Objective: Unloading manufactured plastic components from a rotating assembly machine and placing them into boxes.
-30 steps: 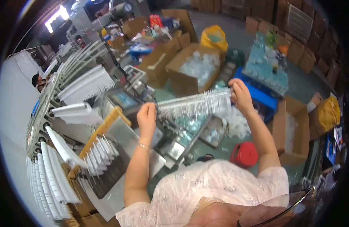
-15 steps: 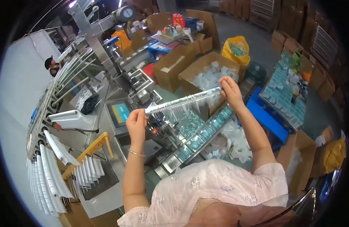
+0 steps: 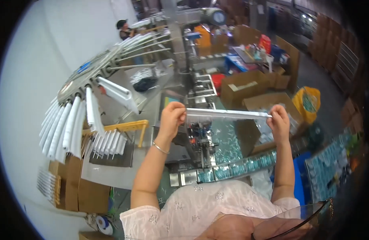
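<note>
A long, thin white strip of rolled film (image 3: pixel 228 113), with a translucent edge along its lower side, is stretched almost level in front of my chest. My left hand (image 3: pixel 172 117) is closed on its left end, fingers pinched together. At the right end, the fingers of my right hand (image 3: pixel 280 121) pinch it too. Whether a rod runs inside the film cannot be seen. Beneath the strip are a metal machine (image 3: pixel 202 138) and a heap of small teal pieces (image 3: pixel 227 146).
White film rolls (image 3: pixel 74 124) hang from a curved rack at left, beside a yellow frame (image 3: pixel 142 134). Teal packs (image 3: pixel 240 168) fill a channel before me. Cardboard boxes (image 3: pixel 244 86) and a yellow bag (image 3: pixel 307 105) stand beyond. Another person (image 3: pixel 123 30) is far left.
My view has turned left, so the surroundings sit further right. The strip, still held at both ends, is now nearly level; earlier its right end was higher.
</note>
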`<state>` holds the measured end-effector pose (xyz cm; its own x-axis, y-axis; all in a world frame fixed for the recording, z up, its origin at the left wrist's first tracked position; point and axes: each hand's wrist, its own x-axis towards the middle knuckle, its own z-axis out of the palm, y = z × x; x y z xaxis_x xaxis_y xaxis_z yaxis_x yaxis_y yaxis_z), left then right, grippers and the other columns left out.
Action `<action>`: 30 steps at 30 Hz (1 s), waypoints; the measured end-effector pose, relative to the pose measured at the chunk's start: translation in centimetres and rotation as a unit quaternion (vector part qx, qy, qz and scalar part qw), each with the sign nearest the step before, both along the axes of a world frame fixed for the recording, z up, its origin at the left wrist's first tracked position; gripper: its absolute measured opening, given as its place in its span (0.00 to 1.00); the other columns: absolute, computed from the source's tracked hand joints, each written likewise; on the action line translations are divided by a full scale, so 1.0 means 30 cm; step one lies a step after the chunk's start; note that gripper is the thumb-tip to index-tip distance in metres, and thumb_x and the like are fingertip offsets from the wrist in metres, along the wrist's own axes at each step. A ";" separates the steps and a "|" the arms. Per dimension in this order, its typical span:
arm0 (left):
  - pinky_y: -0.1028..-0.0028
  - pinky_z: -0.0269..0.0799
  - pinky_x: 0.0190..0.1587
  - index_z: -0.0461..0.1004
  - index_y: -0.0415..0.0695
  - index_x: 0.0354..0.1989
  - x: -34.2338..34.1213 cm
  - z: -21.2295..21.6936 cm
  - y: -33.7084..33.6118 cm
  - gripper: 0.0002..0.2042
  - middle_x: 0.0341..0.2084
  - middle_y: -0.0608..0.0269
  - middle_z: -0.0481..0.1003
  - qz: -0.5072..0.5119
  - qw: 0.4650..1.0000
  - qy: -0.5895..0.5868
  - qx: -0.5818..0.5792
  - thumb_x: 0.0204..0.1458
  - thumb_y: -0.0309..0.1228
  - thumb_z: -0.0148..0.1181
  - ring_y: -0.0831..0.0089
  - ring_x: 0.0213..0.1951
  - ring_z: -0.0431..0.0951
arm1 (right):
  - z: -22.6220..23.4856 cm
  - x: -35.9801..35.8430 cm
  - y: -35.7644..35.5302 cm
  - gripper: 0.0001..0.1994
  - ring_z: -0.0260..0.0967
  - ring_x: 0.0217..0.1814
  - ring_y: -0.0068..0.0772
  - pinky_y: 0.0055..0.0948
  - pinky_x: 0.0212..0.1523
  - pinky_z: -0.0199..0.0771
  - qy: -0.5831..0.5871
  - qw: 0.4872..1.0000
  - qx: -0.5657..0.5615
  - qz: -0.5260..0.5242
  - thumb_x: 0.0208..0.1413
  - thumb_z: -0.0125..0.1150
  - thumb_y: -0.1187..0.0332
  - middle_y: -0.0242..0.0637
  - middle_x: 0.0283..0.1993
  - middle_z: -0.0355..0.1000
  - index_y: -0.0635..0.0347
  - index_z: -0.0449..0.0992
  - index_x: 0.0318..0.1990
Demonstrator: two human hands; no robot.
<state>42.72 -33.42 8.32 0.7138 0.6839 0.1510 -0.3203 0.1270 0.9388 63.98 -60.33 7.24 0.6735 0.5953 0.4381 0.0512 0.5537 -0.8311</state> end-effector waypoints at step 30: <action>0.71 0.64 0.33 0.72 0.39 0.32 -0.011 0.327 0.156 0.11 0.22 0.55 0.69 0.425 0.683 -0.046 0.592 0.41 0.17 0.44 0.62 0.28 0.69 | 0.212 -0.093 0.359 0.14 0.58 0.17 0.19 0.16 0.18 0.56 0.033 0.977 0.180 0.105 0.56 0.41 0.64 0.39 0.25 0.69 0.67 0.68 0.37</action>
